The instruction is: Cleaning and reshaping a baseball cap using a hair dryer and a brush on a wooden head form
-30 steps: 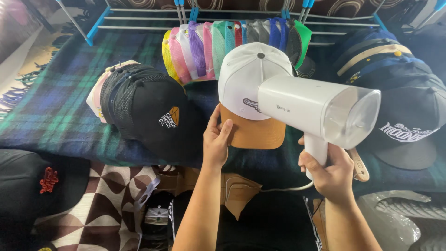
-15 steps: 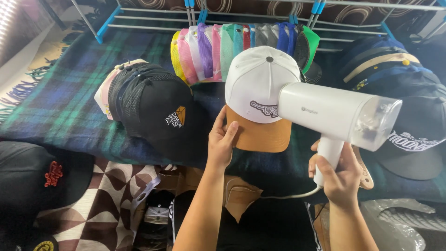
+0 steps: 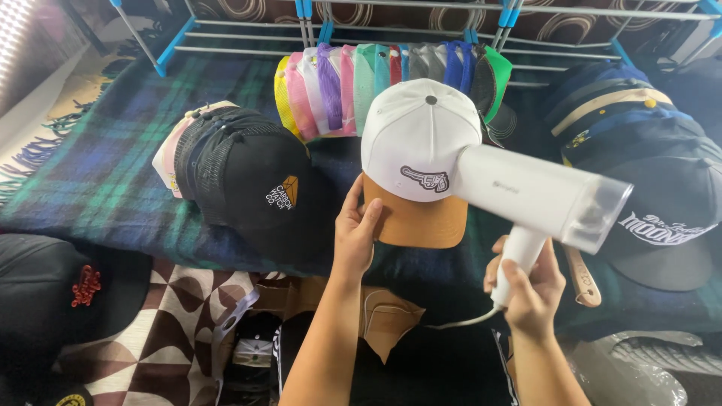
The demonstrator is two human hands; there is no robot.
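Observation:
A white cap with a tan brim (image 3: 417, 146) sits on the plaid blanket (image 3: 98, 180). My left hand (image 3: 356, 233) grips the left edge of that brim. My right hand (image 3: 530, 289) is closed around the handle of a white handheld steamer (image 3: 541, 197), whose nozzle points at the cap's front panel. A thin white cord runs from the handle down to the left.
A stack of black mesh caps (image 3: 244, 177) lies left of the white cap. A row of coloured caps (image 3: 376, 79) stands behind it, under a blue and white metal rack (image 3: 466, 15). Dark caps (image 3: 647, 195) lie right, another black cap (image 3: 53, 293) lower left.
The steamer has shifted right and lower in my view. My left hand stays on the brim, and the white cap has hardly moved.

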